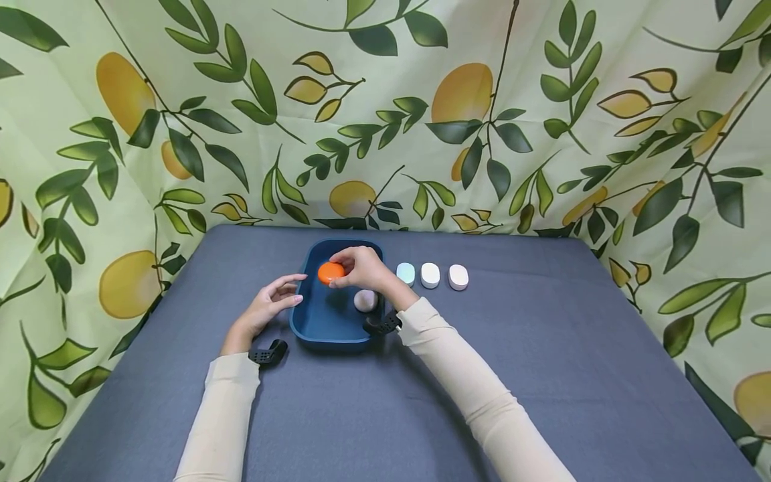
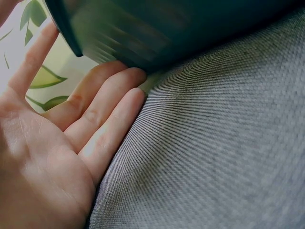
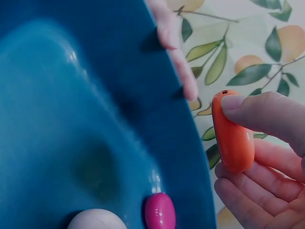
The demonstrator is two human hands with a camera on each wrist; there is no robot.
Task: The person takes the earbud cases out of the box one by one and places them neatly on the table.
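My right hand [image 1: 364, 268] pinches a smooth, rounded orange case [image 1: 330, 272] between thumb and fingers, above the blue tray [image 1: 328, 345]. A small dark slot shows at one end of the orange case [image 3: 233, 138] in the right wrist view. My left hand [image 1: 265, 308] is at the tray's left side, its fingertips right at the rim. In the left wrist view the fingers of the left hand [image 2: 62, 143] lie loosely extended along the tray's outer wall [image 2: 143, 38]. Inside the tray are a whitish rounded piece [image 1: 365, 300] and a shiny pink one [image 3: 160, 212], hidden in the head view.
To the right of the tray, a pale teal rounded piece [image 1: 405, 274], a white one [image 1: 430, 275] and a pinkish white one [image 1: 458, 277] stand in a row on the grey tablecloth [image 1: 542, 375]. A leaf-and-fruit patterned curtain [image 1: 385, 161] hangs behind the table.
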